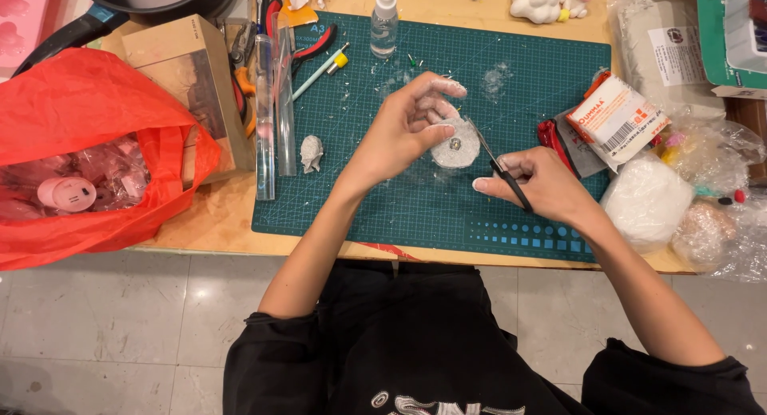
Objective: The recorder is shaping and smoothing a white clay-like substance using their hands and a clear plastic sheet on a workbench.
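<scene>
2 hands are working over the green cutting mat (383, 199). The left hand (411, 127) is pinching a flat white clay disc (457, 147) above the mat's middle, fingers clamped on its edge. The right hand (535, 183) is gripping a thin black-handled tool (497, 166), tip touching the disc.

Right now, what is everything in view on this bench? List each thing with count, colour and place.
cutting mat: one, dark green, bench centre
clay disc: one, white, mid-mat, held in the left hand
thin tool: one, dark handle, in the right hand, tip at the disc
spray bottle: one, clear, mat's top edge
clear bar: one, mat's left edge
small clay shell: one, white, left on mat
plastic bag: one, red, far left
cardboard box: one, brown, beside the bag
clay figures: two, white, top
wrapped clay lump: one, white, right
left hand: fingers on the disc
right hand: fingers grip the tool
</scene>
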